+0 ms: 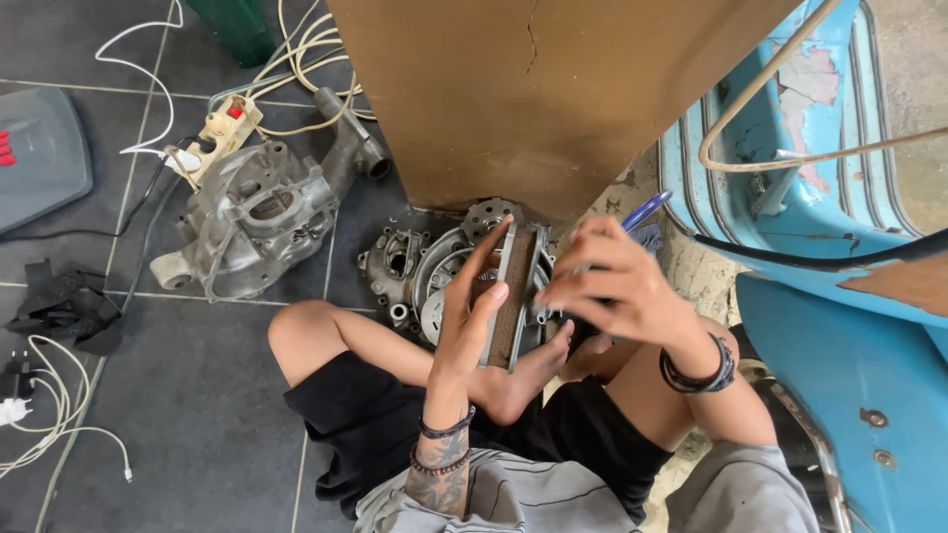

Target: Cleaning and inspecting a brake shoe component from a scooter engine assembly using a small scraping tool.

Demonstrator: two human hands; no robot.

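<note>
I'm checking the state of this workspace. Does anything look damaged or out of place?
Yes. The blue scooter body on the right has flaking paint with bare patches. Cables and a power strip lie tangled on the floor beside the engine casing.

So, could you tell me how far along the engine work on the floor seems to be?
Already done: the engine is apart, with one casing half lying on the tiles and another casing piece by the person's feet. In hand: the left hand and right hand hold a flat rectangular part upright between them. Left: both casings sit open and unjoined, beside the blue scooter.
</note>
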